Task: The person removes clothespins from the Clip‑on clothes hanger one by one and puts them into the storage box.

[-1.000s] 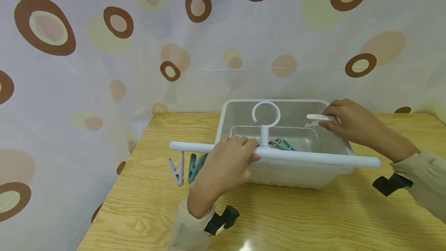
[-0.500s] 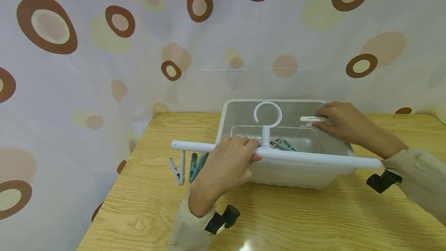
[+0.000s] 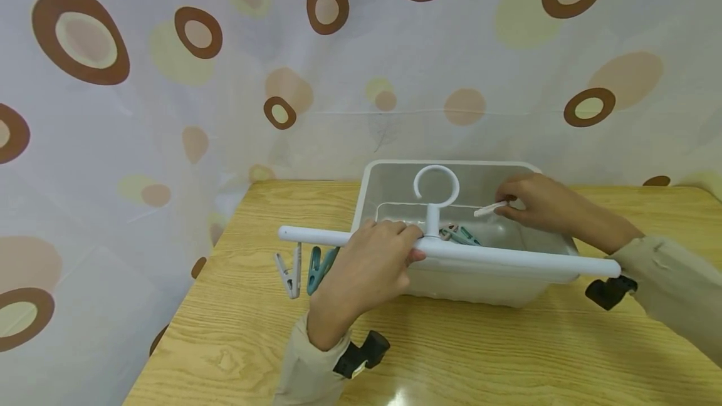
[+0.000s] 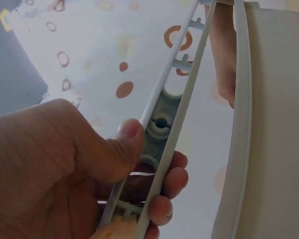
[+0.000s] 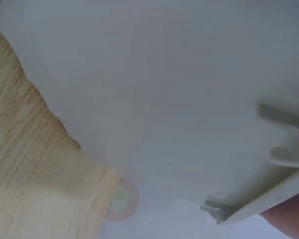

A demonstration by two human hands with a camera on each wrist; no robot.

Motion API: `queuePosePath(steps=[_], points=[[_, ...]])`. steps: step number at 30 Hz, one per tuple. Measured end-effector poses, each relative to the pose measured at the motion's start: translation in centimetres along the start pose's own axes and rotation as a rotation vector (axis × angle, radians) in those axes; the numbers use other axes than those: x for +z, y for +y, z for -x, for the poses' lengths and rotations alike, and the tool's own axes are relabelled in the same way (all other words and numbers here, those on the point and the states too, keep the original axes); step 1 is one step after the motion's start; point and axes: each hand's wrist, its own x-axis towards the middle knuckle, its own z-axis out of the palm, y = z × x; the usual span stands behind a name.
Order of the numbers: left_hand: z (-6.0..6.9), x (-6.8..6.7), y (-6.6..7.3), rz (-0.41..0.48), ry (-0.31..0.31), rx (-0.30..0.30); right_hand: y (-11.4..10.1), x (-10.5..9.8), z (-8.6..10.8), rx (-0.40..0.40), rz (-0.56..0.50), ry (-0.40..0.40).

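Observation:
In the head view, my left hand grips a white hanger bar near its hook, above the front of a translucent bin. The left wrist view has my left hand with thumb and fingers round the ribbed underside of the bar. A grey clip and a teal clip hang from the bar's left part. Over the bin's right side, my right hand pinches a thin white piece. Small hooked ends show on that piece in the right wrist view.
Several teal and pinkish clips lie on the bin's floor behind the bar. The bin stands on a wooden table, close to a patterned cloth at the back.
My right hand has moved left and lower, bringing the white piece further over the bin's inside and tilting it. My left hand and the bar have barely shifted.

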Motion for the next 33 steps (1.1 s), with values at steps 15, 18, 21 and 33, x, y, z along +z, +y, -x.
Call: queuePosePath(steps=[15,18,21,33], points=[[-0.2,0.0,0.1,0.006,-0.018,0.003,0.8,0.3,0.6,-0.129,0.02,0.103],[-0.4,0.1,0.1,0.006,-0.031,0.011,0.8,0.0,0.9,-0.185,0.025,0.154],[-0.8,0.3,0.1,0.003,-0.043,0.022,0.6,-0.9,1.2,-0.216,0.041,0.186],[-1.8,0.4,-0.1,0.063,0.035,0.029,-1.1,-6.1,3.4,-0.198,0.017,0.289]])
